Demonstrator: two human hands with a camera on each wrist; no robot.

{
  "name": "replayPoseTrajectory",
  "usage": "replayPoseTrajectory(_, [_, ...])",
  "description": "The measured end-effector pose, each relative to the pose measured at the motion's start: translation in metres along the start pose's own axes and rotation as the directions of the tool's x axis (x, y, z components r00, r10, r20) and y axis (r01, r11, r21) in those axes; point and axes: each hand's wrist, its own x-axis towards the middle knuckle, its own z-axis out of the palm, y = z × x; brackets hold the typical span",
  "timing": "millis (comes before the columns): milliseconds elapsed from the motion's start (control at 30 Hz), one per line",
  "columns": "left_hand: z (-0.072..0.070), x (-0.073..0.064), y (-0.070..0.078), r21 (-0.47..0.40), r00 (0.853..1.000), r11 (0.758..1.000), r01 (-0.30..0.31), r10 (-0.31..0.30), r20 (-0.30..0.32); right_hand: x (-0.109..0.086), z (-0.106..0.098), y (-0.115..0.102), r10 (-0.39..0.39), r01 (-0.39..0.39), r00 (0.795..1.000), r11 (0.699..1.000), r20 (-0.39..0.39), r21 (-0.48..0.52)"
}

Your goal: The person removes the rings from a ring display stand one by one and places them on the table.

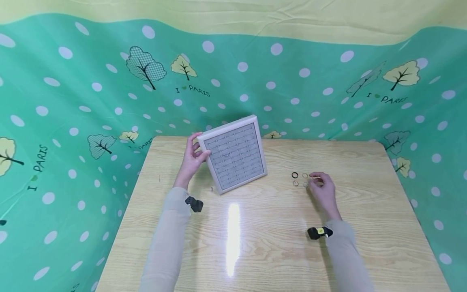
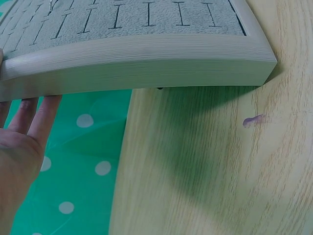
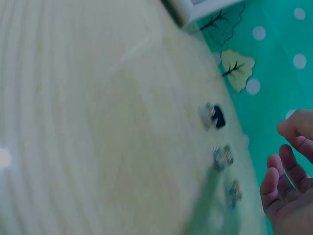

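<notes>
A square ring display tray [image 1: 235, 156] with a pale frame and grey slotted padding stands tilted on the table, held by my left hand [image 1: 191, 158] at its upper left corner. The thumb lies over the front of the frame, while the other fingers go behind it, as the left wrist view partly shows. One small shiny ring [image 2: 50, 6] seems to sit in a slot. To the right, my right hand [image 1: 324, 190] hovers beside several loose rings, among them a black ring [image 1: 294, 175] and a gold-toned ring [image 1: 305, 175]. Its fingers are loosely bent; nothing shows between them in the right wrist view [image 3: 293, 181].
The wooden table [image 1: 270, 243] reaches back to a green dotted curtain [image 1: 255, 81], which also hangs at both sides. A small purplish mark [image 2: 253, 120] lies on the wood near the tray. A bright light reflection streaks the table's middle.
</notes>
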Motion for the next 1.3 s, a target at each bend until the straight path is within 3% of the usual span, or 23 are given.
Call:
replayPoseTrajectory(167, [-0.001, 0.001, 0.000, -0.003, 1.000, 1.000, -0.005, 0.005, 0.004, 0.002, 0.010, -0.022, -0.062, 0.060, 0.997, 0.998, 0.040, 0.037])
replayPoseTrajectory(433, [0.000, -0.001, 0.000, 0.001, 1.000, 1.000, 0.002, -0.002, 0.006, -0.009, 0.023, -0.085, -0.168, 0.156, 0.979, 0.982, 0.117, 0.107])
replayPoseTrajectory(767, [-0.001, 0.000, 0.001, -0.002, 1.000, 1.000, 0.003, -0.003, 0.012, -0.003, 0.077, -0.073, -0.237, 0.219, 0.947, 0.970, 0.215, 0.104])
replayPoseTrajectory(1133, [-0.002, 0.000, 0.001, 0.012, 1.000, 1.000, 0.015, -0.016, 0.015, -0.007, 0.124, -0.095, -0.217, 0.174, 0.936, 0.970, 0.279, 0.171])
replayPoseTrajectory(1300, [-0.002, 0.000, 0.001, 0.020, 1.000, 1.000, 0.020, -0.021, 0.019, -0.003, 0.134, -0.113, -0.256, 0.209, 0.919, 0.962, 0.300, 0.178])
